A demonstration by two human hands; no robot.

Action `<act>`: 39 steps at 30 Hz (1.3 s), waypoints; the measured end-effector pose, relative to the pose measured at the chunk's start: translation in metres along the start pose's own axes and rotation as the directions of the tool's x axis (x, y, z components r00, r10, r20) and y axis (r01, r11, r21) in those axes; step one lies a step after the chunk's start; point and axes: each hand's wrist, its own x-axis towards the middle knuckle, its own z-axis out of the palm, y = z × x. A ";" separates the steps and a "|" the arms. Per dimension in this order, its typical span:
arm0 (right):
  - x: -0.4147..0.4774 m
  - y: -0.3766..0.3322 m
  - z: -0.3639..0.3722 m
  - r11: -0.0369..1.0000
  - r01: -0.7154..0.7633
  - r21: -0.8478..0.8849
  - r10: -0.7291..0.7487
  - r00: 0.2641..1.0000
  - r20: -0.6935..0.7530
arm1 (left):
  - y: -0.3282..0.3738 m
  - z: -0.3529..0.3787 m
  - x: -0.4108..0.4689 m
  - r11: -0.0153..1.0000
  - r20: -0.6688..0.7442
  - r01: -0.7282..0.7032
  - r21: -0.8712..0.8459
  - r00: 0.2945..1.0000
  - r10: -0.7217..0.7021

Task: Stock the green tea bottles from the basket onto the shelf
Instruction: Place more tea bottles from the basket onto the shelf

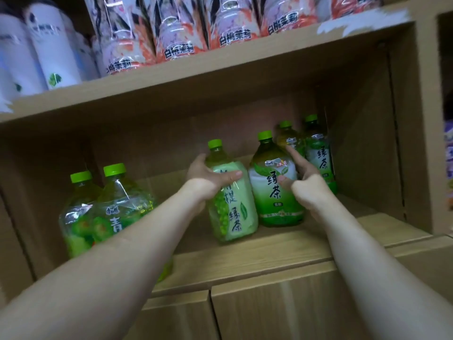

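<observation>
Wooden shelf [245, 251] under upright green tea bottles [277, 190]

Bottles [275, 182] stand on the shelf [245, 249]; more bottles [171, 28] above.

There is just one view, from a camera on the person's head. It looks forward and a little down, straight into a brown shelf [245, 249]. The camera is close: both bare arms reach out from the near bottom corners, and the left hand [208, 177] and right hand [305, 184] sit in the middle of the picture. The open shelf space fills most of the view. The board above it [196, 77] slants up to the right, so the head is tipped. Bottles on that upper board are cut off at the top edge. The wide lens bends the edges.
</observation>
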 end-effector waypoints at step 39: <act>-0.026 -0.012 0.025 0.948 0.057 -0.314 -0.126 0.970 -0.206 | -0.029 -0.063 -0.104 0.749 -0.339 -0.462 0.475 0.690 0.640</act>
